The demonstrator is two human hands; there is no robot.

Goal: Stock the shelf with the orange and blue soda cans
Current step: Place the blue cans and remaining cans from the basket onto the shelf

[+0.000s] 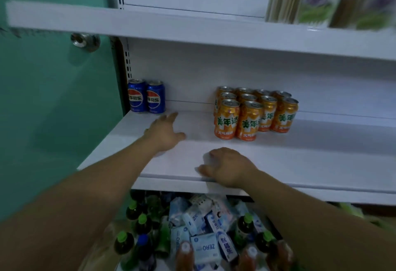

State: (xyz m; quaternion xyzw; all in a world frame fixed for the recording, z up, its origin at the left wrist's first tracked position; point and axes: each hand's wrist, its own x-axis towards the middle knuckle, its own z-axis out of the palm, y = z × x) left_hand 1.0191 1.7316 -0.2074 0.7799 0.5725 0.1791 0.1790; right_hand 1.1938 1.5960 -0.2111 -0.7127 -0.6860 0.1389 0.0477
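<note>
Two blue soda cans (pixel 146 99) stand upright side by side at the back left of the white middle shelf (pixel 300 163). Several orange soda cans (pixel 255 112) stand packed in rows at the shelf's middle back. My left hand (pixel 166 130) hovers flat over the shelf, fingers stretched toward the blue cans, a short way from them and holding nothing. My right hand (pixel 225 168) lies near the shelf's front edge with fingers loosely bent, also holding nothing.
Below the shelf, a bin (pixel 192 238) holds green-capped bottles, blue and white packets and orange-capped bottles. The upper shelf (pixel 192 28) carries blurred packages (pixel 321 1) at the right. A green wall (pixel 53 99) closes off the left side.
</note>
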